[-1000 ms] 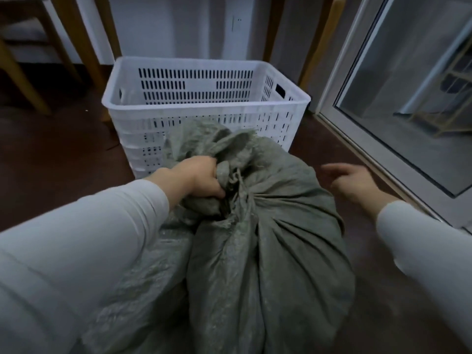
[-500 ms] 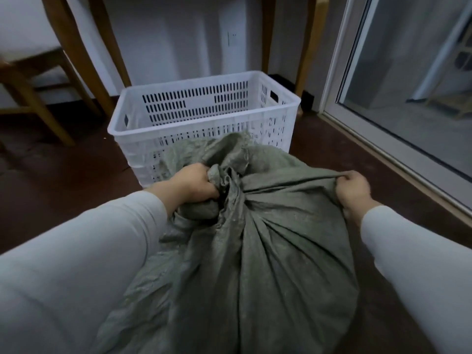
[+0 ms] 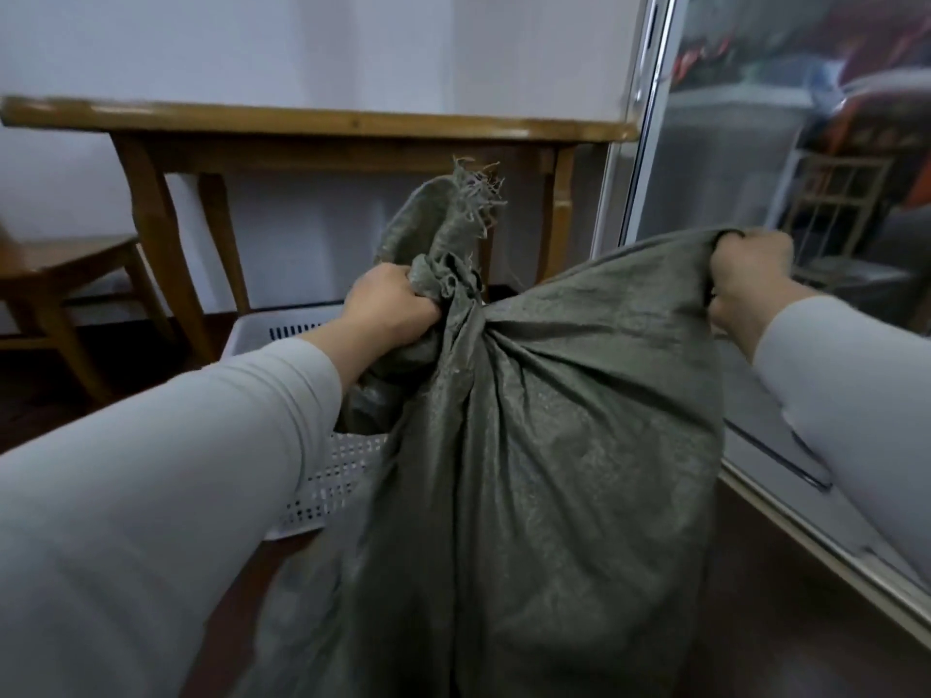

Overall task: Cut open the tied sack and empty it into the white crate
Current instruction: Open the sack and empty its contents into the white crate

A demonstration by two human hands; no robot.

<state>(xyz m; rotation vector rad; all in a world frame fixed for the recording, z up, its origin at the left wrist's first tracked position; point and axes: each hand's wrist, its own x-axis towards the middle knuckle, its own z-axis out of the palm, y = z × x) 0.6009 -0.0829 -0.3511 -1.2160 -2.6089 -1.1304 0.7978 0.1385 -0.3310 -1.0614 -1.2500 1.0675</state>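
A full grey-green woven sack [image 3: 544, 445] hangs in front of me, its neck tied and its frayed top sticking up. My left hand [image 3: 388, 304] grips the bunched cloth right at the tied neck. My right hand [image 3: 750, 274] grips a fold of the sack's upper right side and pulls it taut. The white crate [image 3: 327, 476] sits on the floor behind and below the sack; only its left rim and a slotted wall show, the rest is hidden by the sack and my left arm.
A wooden table [image 3: 322, 125] stands against the white wall just behind the crate. A wooden chair [image 3: 55, 274] is at the left. A glass sliding door [image 3: 755, 193] with a raised floor track runs along the right side. The floor is dark brown.
My right hand went from open beside the sack to gripping its right side. Both hands have raised the sack, so it now hangs in front of the crate; the view tilted upward.
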